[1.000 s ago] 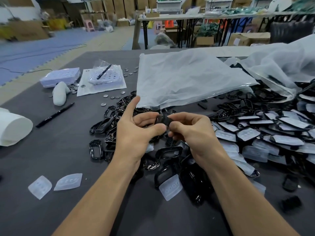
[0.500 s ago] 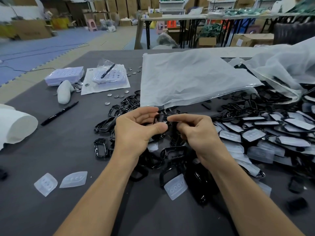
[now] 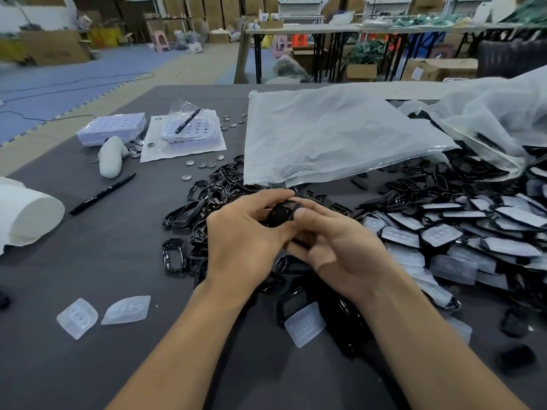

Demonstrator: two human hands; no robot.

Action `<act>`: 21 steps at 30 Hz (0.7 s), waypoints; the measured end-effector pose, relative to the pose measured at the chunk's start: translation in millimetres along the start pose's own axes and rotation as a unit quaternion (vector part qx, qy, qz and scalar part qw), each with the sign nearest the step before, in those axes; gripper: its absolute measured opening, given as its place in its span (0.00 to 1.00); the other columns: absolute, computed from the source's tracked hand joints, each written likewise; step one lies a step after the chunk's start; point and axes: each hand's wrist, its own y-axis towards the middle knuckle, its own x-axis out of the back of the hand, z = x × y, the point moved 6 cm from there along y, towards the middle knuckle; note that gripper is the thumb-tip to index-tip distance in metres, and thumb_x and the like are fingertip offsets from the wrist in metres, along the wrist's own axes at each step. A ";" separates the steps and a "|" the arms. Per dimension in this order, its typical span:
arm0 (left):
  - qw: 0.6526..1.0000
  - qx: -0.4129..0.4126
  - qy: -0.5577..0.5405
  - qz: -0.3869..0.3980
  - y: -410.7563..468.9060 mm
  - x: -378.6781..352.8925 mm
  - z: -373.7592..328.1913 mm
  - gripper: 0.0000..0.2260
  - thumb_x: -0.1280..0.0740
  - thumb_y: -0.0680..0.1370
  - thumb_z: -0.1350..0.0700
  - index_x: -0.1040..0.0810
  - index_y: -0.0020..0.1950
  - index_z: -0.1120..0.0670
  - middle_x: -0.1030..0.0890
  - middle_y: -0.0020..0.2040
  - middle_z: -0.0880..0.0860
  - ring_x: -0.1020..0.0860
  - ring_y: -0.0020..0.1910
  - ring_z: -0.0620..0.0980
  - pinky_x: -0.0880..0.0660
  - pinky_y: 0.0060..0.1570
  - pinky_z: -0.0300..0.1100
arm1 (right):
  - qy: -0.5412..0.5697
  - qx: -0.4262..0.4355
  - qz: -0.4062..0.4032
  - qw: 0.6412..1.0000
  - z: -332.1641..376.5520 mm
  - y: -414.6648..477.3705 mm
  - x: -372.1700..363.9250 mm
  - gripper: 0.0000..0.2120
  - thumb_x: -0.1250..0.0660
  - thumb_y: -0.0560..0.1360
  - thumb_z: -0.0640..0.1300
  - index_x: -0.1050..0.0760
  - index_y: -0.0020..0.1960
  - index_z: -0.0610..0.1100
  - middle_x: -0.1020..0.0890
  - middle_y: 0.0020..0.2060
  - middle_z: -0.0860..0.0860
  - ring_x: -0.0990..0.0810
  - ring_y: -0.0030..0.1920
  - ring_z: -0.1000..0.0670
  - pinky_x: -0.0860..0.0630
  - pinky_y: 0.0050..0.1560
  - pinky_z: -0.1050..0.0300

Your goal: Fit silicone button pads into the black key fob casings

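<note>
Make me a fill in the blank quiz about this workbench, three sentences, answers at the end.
1. The left hand and the right hand together grip one casing, whose colour is ____.
2. Left of the left forearm, ____ loose silicone pads lie on the table.
3. The marker pen lies on the person's ____ side.

Answers: black; two; left

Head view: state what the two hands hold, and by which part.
One small black plastic key fob casing, held between both: the left hand grips its left side, the right hand pinches its right end.
</note>
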 end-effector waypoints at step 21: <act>0.950 0.188 -0.238 0.075 3.9 -14.3 28.7 0.11 0.24 0.69 0.72 0.12 0.42 0.56 0.12 0.40 0.59 0.14 0.35 0.52 0.18 0.38 0.40 | -0.146 0.132 -0.126 0.972 23.1 -3.6 13.1 0.06 0.26 0.74 0.31 0.15 0.43 0.40 0.14 0.36 0.46 0.17 0.32 0.51 0.20 0.36 0.60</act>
